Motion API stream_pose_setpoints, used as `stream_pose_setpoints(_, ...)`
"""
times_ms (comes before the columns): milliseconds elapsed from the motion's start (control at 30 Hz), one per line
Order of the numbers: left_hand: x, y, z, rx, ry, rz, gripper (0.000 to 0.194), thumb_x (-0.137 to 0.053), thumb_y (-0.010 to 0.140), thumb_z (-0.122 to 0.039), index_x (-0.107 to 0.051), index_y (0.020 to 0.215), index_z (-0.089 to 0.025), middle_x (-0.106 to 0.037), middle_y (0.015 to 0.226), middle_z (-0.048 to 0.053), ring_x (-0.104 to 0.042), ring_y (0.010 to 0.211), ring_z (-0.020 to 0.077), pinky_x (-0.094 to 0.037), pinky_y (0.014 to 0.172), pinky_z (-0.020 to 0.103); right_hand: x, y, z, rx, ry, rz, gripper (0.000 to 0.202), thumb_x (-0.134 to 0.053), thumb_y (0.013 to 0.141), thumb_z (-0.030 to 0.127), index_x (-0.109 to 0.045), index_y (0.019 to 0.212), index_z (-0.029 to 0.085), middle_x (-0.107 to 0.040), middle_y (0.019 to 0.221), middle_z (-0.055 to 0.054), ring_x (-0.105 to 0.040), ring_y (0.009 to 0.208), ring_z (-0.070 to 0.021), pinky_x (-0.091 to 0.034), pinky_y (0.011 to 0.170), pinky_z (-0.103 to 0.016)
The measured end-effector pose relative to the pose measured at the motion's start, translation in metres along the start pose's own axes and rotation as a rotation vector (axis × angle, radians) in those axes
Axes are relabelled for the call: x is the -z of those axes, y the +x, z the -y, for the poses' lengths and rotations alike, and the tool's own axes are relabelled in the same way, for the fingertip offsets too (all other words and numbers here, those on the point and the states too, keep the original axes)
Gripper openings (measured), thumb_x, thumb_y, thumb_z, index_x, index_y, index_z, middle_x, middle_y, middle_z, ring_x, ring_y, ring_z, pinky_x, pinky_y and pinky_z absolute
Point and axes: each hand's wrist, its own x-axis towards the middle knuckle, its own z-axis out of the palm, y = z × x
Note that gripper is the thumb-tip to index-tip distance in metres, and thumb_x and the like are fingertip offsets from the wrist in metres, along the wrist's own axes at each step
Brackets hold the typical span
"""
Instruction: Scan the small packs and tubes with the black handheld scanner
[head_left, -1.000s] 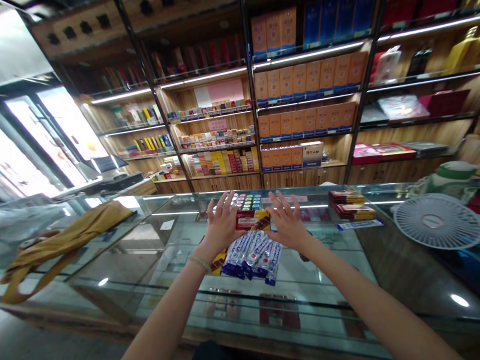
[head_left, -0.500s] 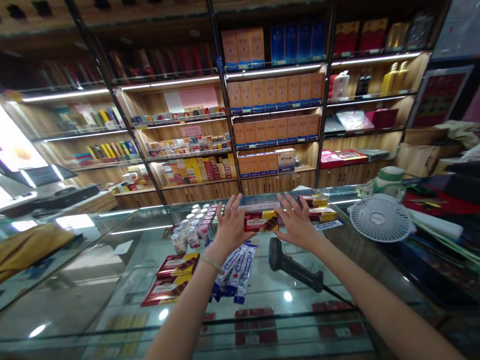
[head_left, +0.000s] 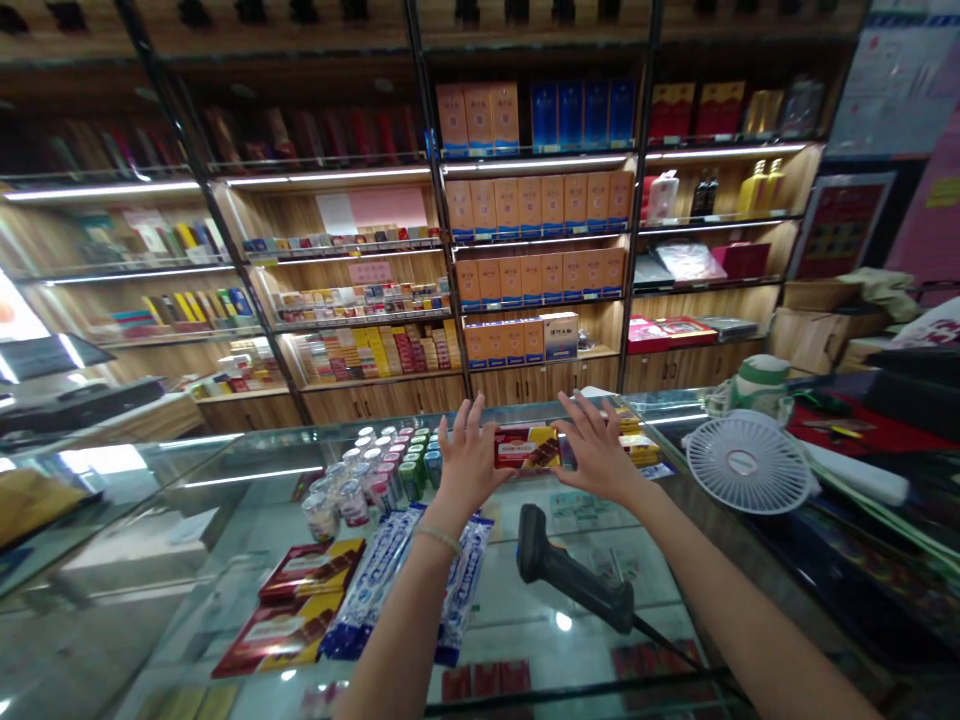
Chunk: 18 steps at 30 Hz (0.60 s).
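- I see a flat red-and-yellow wrapped packet [head_left: 526,448] between the fingers [head_left: 473,415], long axis hand to hand.
- Left hand [head_left: 466,465] and right hand [head_left: 598,458], equally near, pinch its ends, other fingers spread.
- Black pistol-shaped scanner [head_left: 576,578] lies bodyward of the fingers.

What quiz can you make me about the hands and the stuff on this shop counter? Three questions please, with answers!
1. What is between the left hand and the right hand?
2. True or false: the black scanner lies to the right of the blue-and-white packets.
3. What colour is the round fan? A) white B) red C) black

Key: 1. A red-and-yellow packet. 2. True. 3. A.
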Motion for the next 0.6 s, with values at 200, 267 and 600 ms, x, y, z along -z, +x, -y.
stream_pose_setpoints(200,-0.014,-0.004,-0.002,-0.001,-0.008,-0.027,0.064,-0.086,0.067,-0.046,-0.063,0.121,-0.02,-0.034,0.163,0.02,-0.03,0.151,0.0399,-0.012,0.123,0.064,-0.012,-0.003,-0.001,0.015,0.008,-0.007,0.057,-0.07,0.078,0.049,-0.06,0.124,0.017,-0.037,0.161,-0.018,-0.026,0.15,-0.0359,-0.003,0.124,-0.06)
stream_pose_setpoints(267,-0.014,-0.008,-0.006,0.008,-0.019,-0.026,0.064,-0.086,0.068,-0.044,-0.062,0.122,-0.02,-0.035,0.163,0.02,-0.03,0.151,0.0401,-0.012,0.123,0.065,-0.009,-0.005,0.001,0.014,0.016,0.002,0.058,-0.07,0.079,0.049,-0.059,0.125,0.016,-0.038,0.161,-0.018,-0.027,0.15,-0.0359,-0.003,0.124,-0.059)
stream_pose_setpoints(600,-0.005,-0.019,-0.031,-0.056,-0.034,0.018,0.084,-0.085,0.07,-0.045,-0.049,0.145,-0.028,-0.033,0.164,0.017,-0.025,0.153,0.0389,-0.01,0.123,0.067,0.008,-0.008,0.016,0.048,-0.023,0.017,0.056,-0.062,0.086,0.049,-0.058,0.13,0.015,-0.037,0.162,-0.016,-0.026,0.15,-0.0352,0.003,0.124,-0.059)
